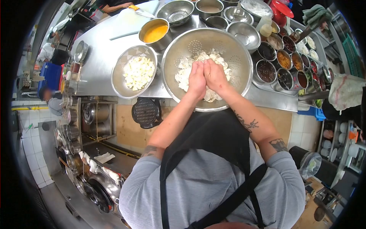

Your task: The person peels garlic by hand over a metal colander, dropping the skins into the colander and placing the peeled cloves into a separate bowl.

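Both left hand (196,81) and right hand (214,75) are pressed together over pale food (183,75), fingers narrowed; anything held cannot be discerned. At nine o'clock, a colander (118,77) is set.

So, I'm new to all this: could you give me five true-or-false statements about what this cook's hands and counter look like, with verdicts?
1. The left hand and right hand meet above the big colander. True.
2. The right hand is gripping a yellow-handled tool. False: the yellow-handled tool lies on the white board.
3. The smaller colander holds pale, chopped pieces. True.
4. The smaller colander sits to the right of the big one. False: it sits to the left.
5. The pot of orange liquid stands behind the smaller colander. True.
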Motion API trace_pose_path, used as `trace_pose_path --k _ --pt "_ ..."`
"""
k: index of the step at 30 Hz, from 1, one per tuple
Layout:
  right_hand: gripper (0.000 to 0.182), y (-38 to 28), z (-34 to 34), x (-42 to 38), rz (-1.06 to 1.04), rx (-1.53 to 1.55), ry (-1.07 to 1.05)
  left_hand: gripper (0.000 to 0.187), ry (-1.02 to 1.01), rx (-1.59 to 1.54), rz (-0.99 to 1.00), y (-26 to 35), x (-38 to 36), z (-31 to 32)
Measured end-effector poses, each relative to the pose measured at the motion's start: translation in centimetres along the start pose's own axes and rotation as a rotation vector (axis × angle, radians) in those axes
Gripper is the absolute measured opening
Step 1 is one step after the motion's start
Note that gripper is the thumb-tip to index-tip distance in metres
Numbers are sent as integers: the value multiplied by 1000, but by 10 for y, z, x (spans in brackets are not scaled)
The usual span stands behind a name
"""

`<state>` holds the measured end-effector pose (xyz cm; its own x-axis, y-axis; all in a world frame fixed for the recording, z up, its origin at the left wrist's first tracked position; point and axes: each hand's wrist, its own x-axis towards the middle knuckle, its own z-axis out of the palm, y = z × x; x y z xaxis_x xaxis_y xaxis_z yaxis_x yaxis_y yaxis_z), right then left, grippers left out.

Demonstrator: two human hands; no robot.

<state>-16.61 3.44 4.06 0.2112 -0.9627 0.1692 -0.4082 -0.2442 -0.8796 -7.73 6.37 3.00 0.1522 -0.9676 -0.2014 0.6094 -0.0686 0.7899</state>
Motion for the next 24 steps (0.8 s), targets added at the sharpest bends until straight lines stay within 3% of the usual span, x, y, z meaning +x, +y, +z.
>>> trace_pose_path --k 2,5,11,14,17,20,23,24 --pt "40 3 8 -2 -1 92 83 19 -21 131 138 -12 5 -8" --pt "41 23 17 -2 149 272 75 17 -37 151 66 -15 2 -15" --pt "36 23 13 -1 108 234 180 20 -137 142 -11 6 -10 3" --pt "34 34 10 3 104 252 102 23 -301 208 -65 5 -2 -22" --pt "33 19 2 2 196 443 14 23 -281 229 -105 11 1 -34" --pt "33 16 4 4 98 387 238 18 -139 247 -221 33 0 -31" --pt "31 12 -6 7 177 292 -30 25 9 458 -1 26 1 -30" --pt "29 9 -7 6 262 360 -142 27 -29 665 110 25 3 -34"
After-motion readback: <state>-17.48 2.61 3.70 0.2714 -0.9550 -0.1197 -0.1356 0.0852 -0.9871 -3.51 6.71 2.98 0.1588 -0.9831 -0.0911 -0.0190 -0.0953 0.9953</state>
